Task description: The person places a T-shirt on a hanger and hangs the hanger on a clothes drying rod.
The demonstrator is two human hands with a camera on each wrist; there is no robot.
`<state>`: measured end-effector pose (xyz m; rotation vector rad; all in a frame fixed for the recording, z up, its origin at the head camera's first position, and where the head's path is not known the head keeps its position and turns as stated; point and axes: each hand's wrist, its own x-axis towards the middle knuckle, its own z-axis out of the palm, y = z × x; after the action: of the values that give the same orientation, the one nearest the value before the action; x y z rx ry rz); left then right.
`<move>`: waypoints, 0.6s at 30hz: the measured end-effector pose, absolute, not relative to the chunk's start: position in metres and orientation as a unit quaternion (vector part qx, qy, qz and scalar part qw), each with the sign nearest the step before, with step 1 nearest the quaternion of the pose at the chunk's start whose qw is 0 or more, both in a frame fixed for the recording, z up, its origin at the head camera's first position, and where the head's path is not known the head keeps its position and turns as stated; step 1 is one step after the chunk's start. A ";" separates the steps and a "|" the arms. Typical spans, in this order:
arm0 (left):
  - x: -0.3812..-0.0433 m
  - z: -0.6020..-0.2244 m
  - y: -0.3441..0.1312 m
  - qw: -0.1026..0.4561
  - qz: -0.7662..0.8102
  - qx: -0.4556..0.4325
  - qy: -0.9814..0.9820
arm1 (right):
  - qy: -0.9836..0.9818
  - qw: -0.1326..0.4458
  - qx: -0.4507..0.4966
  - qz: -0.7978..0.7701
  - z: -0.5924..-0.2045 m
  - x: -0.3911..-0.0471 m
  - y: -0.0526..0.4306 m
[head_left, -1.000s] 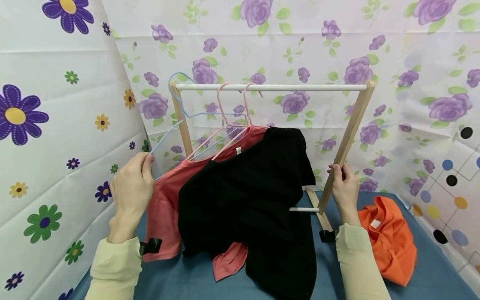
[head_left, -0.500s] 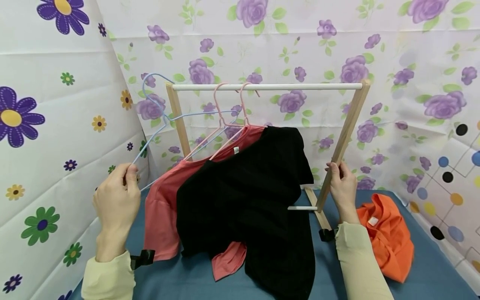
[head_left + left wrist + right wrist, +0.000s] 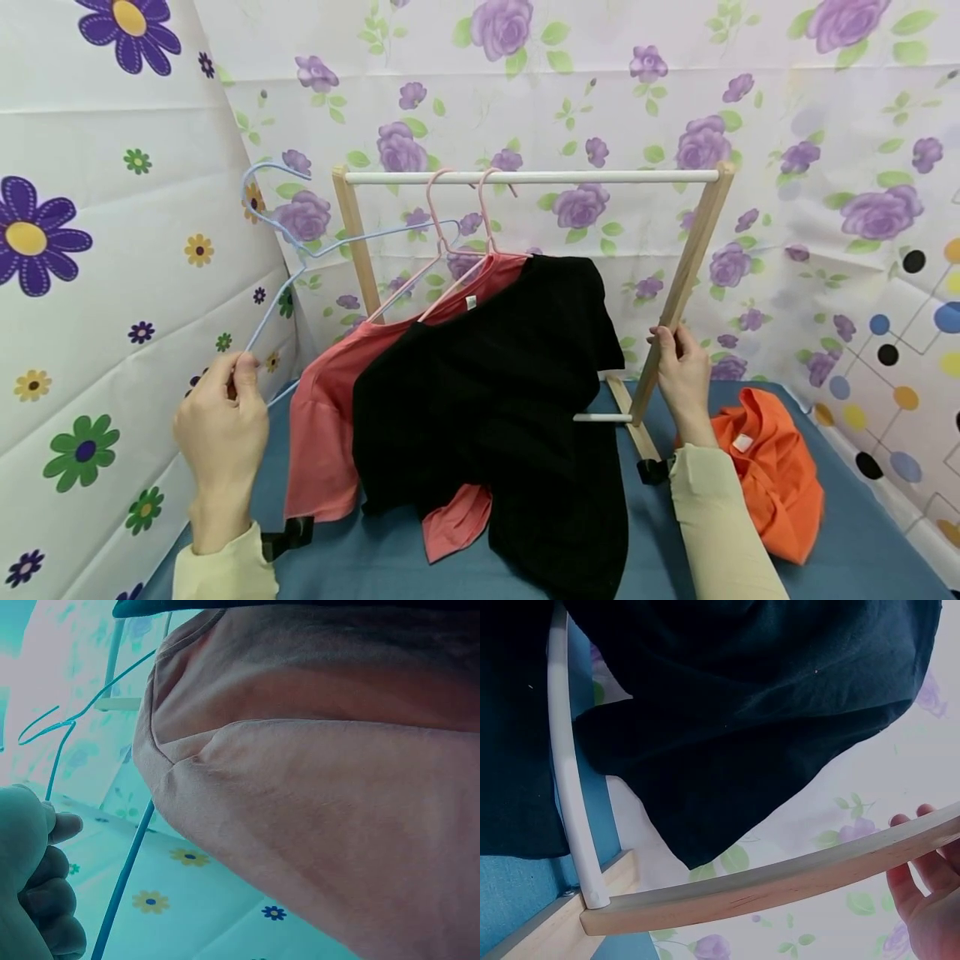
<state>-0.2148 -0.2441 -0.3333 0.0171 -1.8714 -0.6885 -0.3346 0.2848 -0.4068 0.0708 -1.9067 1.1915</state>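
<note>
In the head view my left hand (image 3: 222, 421) pinches one corner of a blue wire hanger (image 3: 273, 312). The hanger's hook stands free of the rack, left of its top bar, and its far arm passes behind the shirts. My right hand (image 3: 684, 375) grips the right wooden post of the clothes rack (image 3: 684, 279). From the rack's white bar hang two pink hangers (image 3: 487, 212). A pink shirt (image 3: 324, 446) and, in front of it, a black shirt (image 3: 487, 400) hang there. The left wrist view shows my curled left fingers (image 3: 54, 900) beside the pink sleeve (image 3: 300, 810).
An orange garment (image 3: 776, 475) lies crumpled on the blue table (image 3: 382, 567), right of the rack. The rack's lower white rod (image 3: 574, 795) and wooden foot show in the right wrist view. Flower-printed sheets (image 3: 600, 100) stand behind and to the left.
My left hand has moved left and down, drawing the blue hanger along; its hook has shifted left, away from the bar's end. My right hand stays on the post.
</note>
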 end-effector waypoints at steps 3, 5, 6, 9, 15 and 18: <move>-0.212 -0.341 -0.246 0.555 -0.289 0.022 -0.780 | -0.761 0.435 0.031 0.481 -0.408 -0.335 0.283; -0.212 -0.348 -0.247 0.562 -0.295 0.033 -0.772 | -0.760 0.436 0.030 0.481 -0.409 -0.335 0.282; -0.213 -0.351 -0.247 0.567 -0.298 0.035 -0.767 | -0.761 0.435 0.030 0.481 -0.410 -0.336 0.282; -0.215 -0.356 -0.249 0.574 -0.304 0.043 -0.759 | -0.763 0.428 0.029 0.484 -0.412 -0.336 0.281; -0.215 -0.354 -0.247 0.573 -0.303 0.051 -0.759 | -0.760 0.432 0.026 0.484 -0.409 -0.335 0.282; -0.212 -0.352 -0.245 0.570 -0.313 0.056 -0.757 | -0.761 0.434 0.026 0.482 -0.408 -0.336 0.283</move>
<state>-0.2119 -0.2452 -0.3520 0.1317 -1.7772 -0.7345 -0.3359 0.2830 -0.4078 0.0641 -1.8943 1.1991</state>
